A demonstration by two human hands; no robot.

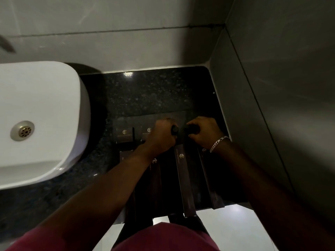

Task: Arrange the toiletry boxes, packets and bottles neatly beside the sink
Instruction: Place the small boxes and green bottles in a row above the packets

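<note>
On the dark granite counter (145, 95) to the right of the white sink (41, 113) lie several long dark boxes with gold logos, side by side; one long box (184, 182) points toward the front edge. Two small dark boxes (125, 134) stand behind them, nearer the sink. My left hand (161, 136) is closed around a small dark bottle whose black cap (175, 130) shows. Just to its right, my right hand (204, 133), with a silver bracelet on the wrist, grips a second dark bottle (190, 130). Both bottles' bodies are hidden by my fingers.
Grey tiled walls close the counter at the back and right (272, 105). The sink's metal drain (22, 131) is at the left. Bare granite lies behind the boxes. The long boxes reach over the counter's front edge, above a pale floor (232, 229).
</note>
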